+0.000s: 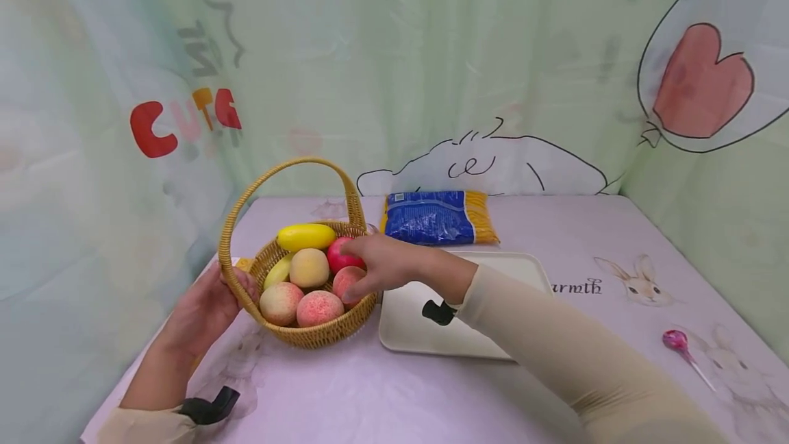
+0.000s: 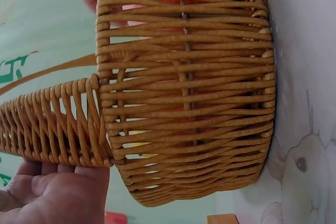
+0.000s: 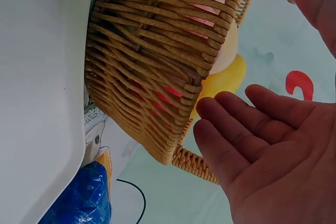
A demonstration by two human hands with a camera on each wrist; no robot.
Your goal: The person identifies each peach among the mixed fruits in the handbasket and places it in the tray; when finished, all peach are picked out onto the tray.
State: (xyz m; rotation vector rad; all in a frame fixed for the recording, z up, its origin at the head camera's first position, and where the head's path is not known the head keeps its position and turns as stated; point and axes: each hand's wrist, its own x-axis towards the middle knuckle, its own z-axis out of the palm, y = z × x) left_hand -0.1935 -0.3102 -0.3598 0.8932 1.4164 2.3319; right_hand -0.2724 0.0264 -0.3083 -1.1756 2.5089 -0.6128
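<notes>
Wicker basket point(image 1: 308, 334) steadied by your left hand point(image 1: 206, 307) curled round its handle base — your right hand point(image 1: 382, 262), fingers relaxed, hovers over a peach point(image 1: 346, 281), gripping nothing.

both arms wear long beige sleeves point(image 1: 573, 355) — snug, plain. a black strap point(image 1: 439, 312) sits at each wrist — hands bare.

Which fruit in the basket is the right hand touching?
The right hand rests its fingers on the pink peach at the basket's right edge; the other peaches lie untouched.
</notes>
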